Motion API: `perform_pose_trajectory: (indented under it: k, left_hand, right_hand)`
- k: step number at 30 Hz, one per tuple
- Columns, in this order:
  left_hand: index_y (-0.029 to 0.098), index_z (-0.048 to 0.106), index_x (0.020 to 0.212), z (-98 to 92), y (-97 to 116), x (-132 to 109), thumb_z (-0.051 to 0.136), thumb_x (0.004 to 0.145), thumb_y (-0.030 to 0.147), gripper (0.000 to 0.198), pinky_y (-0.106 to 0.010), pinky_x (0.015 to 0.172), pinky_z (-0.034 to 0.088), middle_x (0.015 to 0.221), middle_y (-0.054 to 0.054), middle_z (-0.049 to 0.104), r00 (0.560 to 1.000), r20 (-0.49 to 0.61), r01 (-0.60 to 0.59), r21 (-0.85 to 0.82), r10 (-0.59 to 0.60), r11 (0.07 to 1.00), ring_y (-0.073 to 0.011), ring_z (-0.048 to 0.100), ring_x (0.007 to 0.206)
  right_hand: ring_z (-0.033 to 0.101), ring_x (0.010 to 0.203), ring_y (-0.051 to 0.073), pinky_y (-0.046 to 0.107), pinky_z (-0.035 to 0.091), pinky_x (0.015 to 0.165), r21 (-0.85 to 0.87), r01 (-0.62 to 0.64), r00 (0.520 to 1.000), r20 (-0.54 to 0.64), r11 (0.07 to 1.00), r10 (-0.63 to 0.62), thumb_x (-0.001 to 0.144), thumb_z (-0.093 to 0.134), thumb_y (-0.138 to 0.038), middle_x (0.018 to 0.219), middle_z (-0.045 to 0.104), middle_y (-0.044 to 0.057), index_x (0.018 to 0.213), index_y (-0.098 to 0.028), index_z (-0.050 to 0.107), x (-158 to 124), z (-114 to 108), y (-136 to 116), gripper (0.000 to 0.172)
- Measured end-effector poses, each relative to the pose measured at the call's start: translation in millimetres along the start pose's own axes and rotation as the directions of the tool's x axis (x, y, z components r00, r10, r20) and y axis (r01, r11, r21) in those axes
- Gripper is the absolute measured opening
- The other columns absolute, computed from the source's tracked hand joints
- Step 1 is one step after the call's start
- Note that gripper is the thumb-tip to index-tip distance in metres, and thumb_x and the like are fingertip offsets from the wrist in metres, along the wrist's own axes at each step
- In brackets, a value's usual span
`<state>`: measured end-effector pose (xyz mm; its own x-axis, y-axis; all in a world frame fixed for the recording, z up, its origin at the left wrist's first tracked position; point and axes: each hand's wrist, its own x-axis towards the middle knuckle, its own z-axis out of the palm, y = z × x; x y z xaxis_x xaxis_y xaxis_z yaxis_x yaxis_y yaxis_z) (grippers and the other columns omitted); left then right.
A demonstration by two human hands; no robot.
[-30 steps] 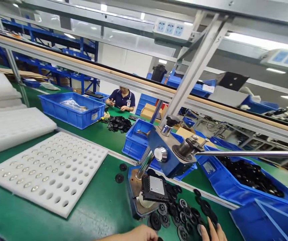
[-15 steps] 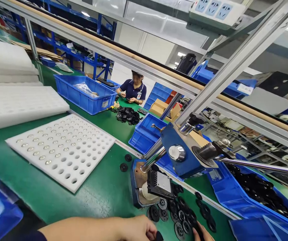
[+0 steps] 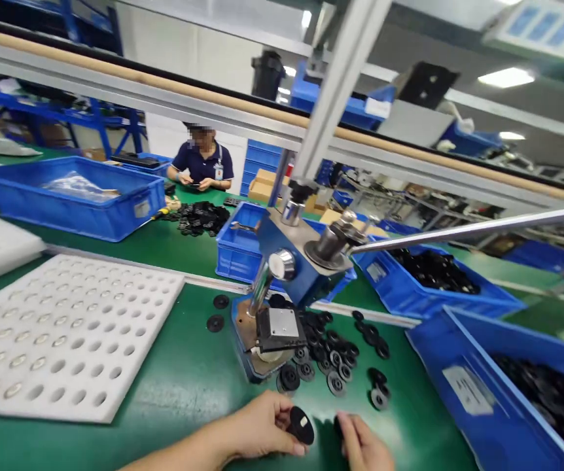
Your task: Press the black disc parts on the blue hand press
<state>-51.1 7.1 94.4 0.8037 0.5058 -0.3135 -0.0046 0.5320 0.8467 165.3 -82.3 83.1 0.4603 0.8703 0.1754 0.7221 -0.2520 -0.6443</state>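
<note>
Head view: the left hand [image 3: 257, 422] pinches a black disc [image 3: 299, 432] by its edge, tilted so the pale patch on its face shows. The right hand [image 3: 365, 445], near but apart, has its fingertips pressed on a dark piece [image 3: 337, 427] (mostly hidden, so its shape is hard to tell). Both are over the green bench [image 3: 409, 392] before the press [image 3: 282, 261], loose discs [image 3: 326, 347] scattered beyond. A light edge grip seems best — fingers clear of the patch, face toward the eye — with room enough that the pieces don't knock.
</note>
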Motion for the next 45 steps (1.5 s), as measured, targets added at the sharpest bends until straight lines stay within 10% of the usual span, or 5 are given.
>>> perform_pose_trajectory:
  k: [7, 16, 28, 35, 45]
  left_hand:
    - [0.012, 0.073, 0.083, 5.4, 14.1, -9.4, 0.085, 0.061, 0.035, 0.034, -0.021, 0.053, 0.038, 0.069, -0.001, 0.067, 0.997, -0.077, 0.003, 0.201, 0.013, 0.98, -0.0093, 0.05, 0.057]
    - [0.013, 0.068, 0.088, 2.0, 15.8, -9.9, 0.077, 0.071, 0.044, 0.036, -0.022, 0.051, 0.045, 0.084, -0.009, 0.074, 0.994, -0.096, -0.027, 0.309, 0.06, 0.951, -0.0113, 0.056, 0.059]
    - [0.014, 0.068, 0.09, 4.4, 7.3, -11.3, 0.074, 0.074, 0.042, 0.033, -0.022, 0.049, 0.046, 0.084, -0.009, 0.073, 0.981, -0.16, -0.051, 0.341, 0.112, 0.939, -0.0131, 0.058, 0.06]
    - [0.015, 0.07, 0.087, 9.5, 5.3, -10.5, 0.071, 0.073, 0.033, 0.023, -0.026, 0.059, 0.05, 0.08, -0.006, 0.073, 0.957, -0.191, -0.128, 0.403, 0.219, 0.906, -0.0153, 0.06, 0.063]
    - [0.019, 0.073, 0.101, 3.5, 2.1, -21.6, 0.058, 0.087, 0.026, 0.022, -0.039, 0.087, 0.056, 0.101, -0.011, 0.075, 0.807, -0.008, -0.396, 0.735, 0.59, 0.551, -0.0259, 0.07, 0.095]
  right_hand:
    - [0.066, 0.06, 0.022, 0.029, 0.046, 0.057, -0.278, 0.096, 0.988, 0.142, 0.956, -0.058, 0.093, 0.051, -0.056, 0.069, 0.068, 0.004, 0.115, -0.019, 0.067, -12.7, 0.1, -15.9, 0.046]
    - [0.066, 0.074, 0.02, 0.031, 0.051, 0.068, -0.336, 0.148, 0.973, 0.217, 0.93, -0.077, 0.09, 0.065, -0.043, 0.09, 0.067, 0.007, 0.125, -0.018, 0.061, -19.1, -5.9, -21.2, 0.043]
    - [0.064, 0.089, 0.025, 0.037, 0.054, 0.079, -0.349, 0.057, 0.984, 0.177, 0.935, 0.007, 0.081, 0.074, -0.051, 0.102, 0.063, 0.011, 0.122, -0.015, 0.06, -21.9, -14.4, -29.5, 0.056]
    - [0.063, 0.087, 0.024, 0.037, 0.054, 0.081, -0.246, 0.111, 0.98, 0.191, 0.963, -0.064, 0.088, 0.069, -0.036, 0.092, 0.064, 0.009, 0.104, -0.016, 0.068, -12.7, -16.3, -31.8, 0.026]
    - [0.058, 0.092, 0.021, 0.038, 0.055, 0.081, 0.174, 0.508, 0.828, 0.17, 0.844, -0.534, 0.094, 0.056, -0.031, 0.103, 0.062, 0.011, 0.125, -0.016, 0.057, -22.4, -37.0, -111.1, 0.034]
